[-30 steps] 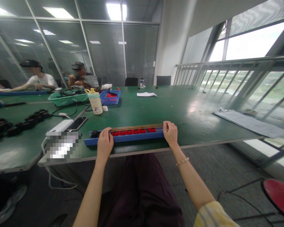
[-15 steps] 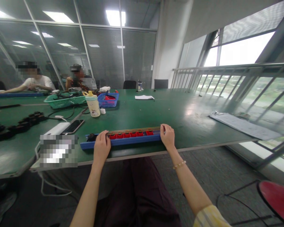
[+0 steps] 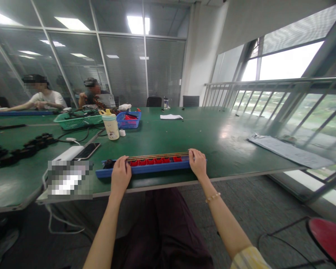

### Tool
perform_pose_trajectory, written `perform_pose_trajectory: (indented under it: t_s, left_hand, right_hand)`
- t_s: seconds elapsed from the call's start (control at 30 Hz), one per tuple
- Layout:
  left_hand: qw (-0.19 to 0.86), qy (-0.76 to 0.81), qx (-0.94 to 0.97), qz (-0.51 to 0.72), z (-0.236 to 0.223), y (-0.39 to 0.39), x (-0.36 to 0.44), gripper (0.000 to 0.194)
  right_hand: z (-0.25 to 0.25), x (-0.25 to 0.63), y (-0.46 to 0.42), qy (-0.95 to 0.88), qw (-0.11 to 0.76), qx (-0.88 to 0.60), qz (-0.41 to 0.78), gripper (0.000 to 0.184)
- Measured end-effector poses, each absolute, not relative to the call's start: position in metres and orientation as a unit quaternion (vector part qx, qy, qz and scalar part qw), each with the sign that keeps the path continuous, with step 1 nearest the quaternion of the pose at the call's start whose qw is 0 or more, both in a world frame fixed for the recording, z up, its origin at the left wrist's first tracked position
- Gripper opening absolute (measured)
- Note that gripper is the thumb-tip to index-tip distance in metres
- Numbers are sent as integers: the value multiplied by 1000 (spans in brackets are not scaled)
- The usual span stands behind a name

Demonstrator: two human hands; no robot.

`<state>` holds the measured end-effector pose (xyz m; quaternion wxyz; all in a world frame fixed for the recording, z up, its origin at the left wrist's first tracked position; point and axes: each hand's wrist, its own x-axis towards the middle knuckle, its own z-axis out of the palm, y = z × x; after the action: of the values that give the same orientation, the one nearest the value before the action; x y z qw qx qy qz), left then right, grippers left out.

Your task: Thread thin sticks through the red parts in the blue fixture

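Observation:
A long blue trough (image 3: 162, 169) lies lengthwise near the front edge of the green table. Inside it sit several red pieces (image 3: 165, 160) in a row, with a black piece (image 3: 109, 163) at the left end. Thin yellowish strands (image 3: 156, 155) run straight along the trough's far side between my hands. My left hand (image 3: 121, 173) is closed at their left end, fingers bent over the trough. At the right end, my right hand (image 3: 197, 163) pinches the strands by the trough's end. My fingertips are partly hidden.
Left of the trough lie a phone (image 3: 89, 151) and a white power strip (image 3: 68, 154). Behind them stand a cup (image 3: 111, 127), a green basket (image 3: 78, 122) and a blue basket (image 3: 128, 121). A clipboard (image 3: 288, 150) lies right. Two people sit at far left.
The view has shifted slightly. Both hands keep their hold at the ends of the strands, the right one a touch further left. The trough stays in place.

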<state>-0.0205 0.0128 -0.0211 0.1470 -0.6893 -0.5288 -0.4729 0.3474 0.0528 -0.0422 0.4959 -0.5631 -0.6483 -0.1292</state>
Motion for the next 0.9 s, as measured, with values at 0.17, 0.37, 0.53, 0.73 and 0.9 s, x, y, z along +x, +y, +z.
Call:
perform_pose_trajectory:
  t_s: [0.17, 0.37, 0.53, 0.73, 0.9]
  left_hand:
    - [148, -532, -696, -460, -21, 14, -22, 34]
    - [140, -527, -700, -461, -20, 13, -22, 34]
    - [143, -520, -705, -461, -21, 14, -23, 34]
    - [139, -514, -709, -462, -21, 14, -24, 34]
    - [136, -511, -714, -460, -21, 14, -24, 34]
  right_hand:
    - [-42, 348, 53, -645, 496, -569, -122, 41]
    - [-41, 349, 52, -644, 507, -562, -114, 40]
    - [-40, 350, 51, -641, 523, -552, -107, 39]
    - [-42, 350, 52, -625, 528, -565, -105, 41]
    - [-42, 350, 52, -622, 539, -559, -100, 40]
